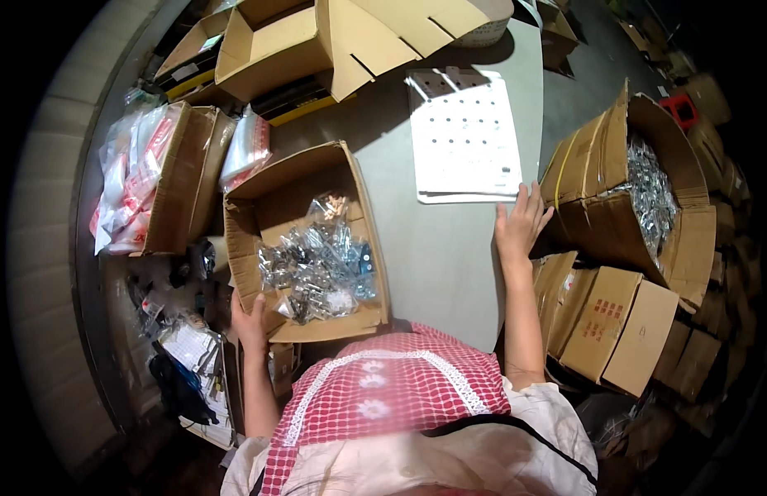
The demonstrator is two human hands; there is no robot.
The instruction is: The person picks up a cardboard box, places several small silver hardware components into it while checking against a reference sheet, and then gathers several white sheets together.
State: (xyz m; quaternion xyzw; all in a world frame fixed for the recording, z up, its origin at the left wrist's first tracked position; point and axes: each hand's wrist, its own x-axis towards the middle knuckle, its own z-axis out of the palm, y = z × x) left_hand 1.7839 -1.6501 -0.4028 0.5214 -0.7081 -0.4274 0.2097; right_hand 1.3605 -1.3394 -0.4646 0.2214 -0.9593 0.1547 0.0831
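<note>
An open cardboard box (371, 240) sits on the grey table (450, 256) to the left. Inside lie several clear plastic bags of small metal parts (313, 277), with some copper-coloured pieces (332, 207) at the far side. My left hand (250, 324) grips the box at its near left corner, thumb up; its other fingers are partly hidden. With fingers spread, my right hand (522, 225) rests by the table's right edge and holds nothing. Just beyond it lies a white board (466, 161) with rows of small dark dots; whether my fingertips touch it, I cannot tell.
At the right stands a tall carton (594, 165) full of shiny metal parts, above a smaller brown carton (602, 322). Plastic bags with red print (140, 178) fill a box at the left. Empty cartons (276, 45) crowd the table's far side.
</note>
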